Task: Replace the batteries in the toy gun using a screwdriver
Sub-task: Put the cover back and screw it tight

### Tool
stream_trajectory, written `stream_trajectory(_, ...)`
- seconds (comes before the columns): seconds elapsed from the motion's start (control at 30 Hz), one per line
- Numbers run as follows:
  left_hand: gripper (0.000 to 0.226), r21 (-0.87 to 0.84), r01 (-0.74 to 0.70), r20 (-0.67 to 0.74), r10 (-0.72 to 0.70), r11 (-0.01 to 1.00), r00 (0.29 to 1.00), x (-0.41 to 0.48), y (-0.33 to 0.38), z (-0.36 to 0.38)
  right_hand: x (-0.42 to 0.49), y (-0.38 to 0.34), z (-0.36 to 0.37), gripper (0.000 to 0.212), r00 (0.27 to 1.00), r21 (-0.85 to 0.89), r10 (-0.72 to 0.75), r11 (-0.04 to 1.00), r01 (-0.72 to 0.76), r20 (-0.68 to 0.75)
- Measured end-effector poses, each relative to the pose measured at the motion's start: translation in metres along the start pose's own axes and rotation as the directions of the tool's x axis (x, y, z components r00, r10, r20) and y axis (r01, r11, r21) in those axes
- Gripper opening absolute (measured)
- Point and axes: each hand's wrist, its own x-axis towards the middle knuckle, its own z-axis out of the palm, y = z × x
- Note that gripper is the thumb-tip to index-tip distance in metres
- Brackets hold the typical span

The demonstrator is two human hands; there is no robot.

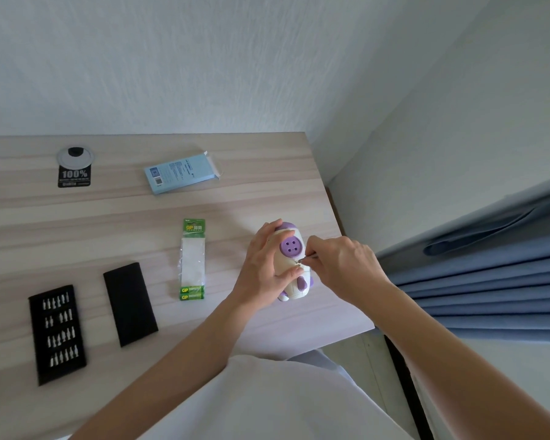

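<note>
A white and purple toy gun (291, 249) lies on the wooden desk (235, 201) near its right edge. My left hand (264, 268) wraps around its left side and holds it steady. My right hand (337, 265) pinches a thin metal screwdriver (308, 257) whose tip touches the toy's white body just below the round purple part. A green GP battery pack (193, 258) lies to the left of the toy, with two green batteries (191, 293) at its near end.
A black tray of screwdriver bits (58, 333) and its black lid (130, 303) lie at the near left. A light blue box (180, 173) and a cable grommet with a black sticker (74, 166) sit at the back. Blue curtains (489, 274) hang right of the desk.
</note>
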Motion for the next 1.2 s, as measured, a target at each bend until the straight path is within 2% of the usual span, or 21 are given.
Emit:
stream_trajectory(0.13,0.063,0.012,-0.023,-0.014,0.023,1.0,1.0,0.0,-0.001,0.001,0.009,-0.006,-0.004,0.043,0.99,0.033,0.133,0.99,-0.135,0.044)
stream_trajectory(0.23,0.063,0.006,-0.012,-0.006,0.012,1.0,1.0,0.001,0.0,0.0,0.008,-0.01,-0.003,0.048,0.981,0.037,0.192,0.98,-0.193,0.031)
stream_trajectory(0.3,0.064,-0.003,-0.002,0.002,0.002,1.0,1.0,0.0,0.001,-0.001,0.004,-0.009,-0.002,0.04,0.986,0.077,0.164,0.983,-0.165,0.023)
stream_trajectory(0.4,0.064,0.0,-0.012,0.01,0.012,1.0,1.0,0.001,0.001,-0.002,-0.001,-0.003,0.0,0.01,1.0,0.049,-0.015,0.999,0.015,0.0)
stream_trajectory(0.43,0.063,0.011,-0.017,0.012,0.016,1.0,1.0,0.001,0.0,-0.001,-0.002,-0.002,0.001,0.01,0.998,0.003,-0.061,0.998,0.061,0.0)
stream_trajectory(0.5,0.063,0.015,-0.015,0.009,0.015,1.0,1.0,0.002,0.0,0.0,0.0,-0.001,0.003,0.011,0.998,-0.04,-0.062,0.997,0.062,-0.004)
stream_trajectory(0.8,0.063,0.01,0.008,0.025,-0.008,1.0,1.0,0.002,0.002,0.001,0.01,-0.011,0.005,0.036,0.983,0.02,0.182,0.983,-0.182,-0.007)
stream_trajectory(0.87,0.063,0.004,0.012,0.031,-0.012,1.0,0.999,0.001,0.003,-0.001,0.007,-0.011,0.006,0.023,0.988,0.073,0.153,0.986,-0.152,-0.002)
stream_trajectory(0.93,0.063,-0.012,0.033,0.039,-0.032,0.999,0.999,0.001,0.005,-0.003,0.004,-0.006,0.004,0.006,0.999,0.08,0.052,0.995,-0.051,-0.01)
stream_trajectory(1.03,0.064,-0.008,0.041,0.033,-0.04,0.999,0.999,0.0,0.006,-0.002,0.002,0.002,0.005,0.02,0.997,-0.044,-0.077,0.996,0.077,0.008)
stream_trajectory(1.13,0.065,0.0,0.037,0.019,-0.037,0.999,0.999,0.001,0.004,0.0,0.005,0.0,0.007,0.02,0.999,-0.101,-0.04,0.994,0.037,-0.026)
stream_trajectory(1.2,0.064,-0.005,0.041,0.016,-0.04,0.999,0.999,0.001,0.004,0.001,0.005,-0.004,0.006,0.022,0.999,-0.05,0.038,0.998,-0.039,-0.029)
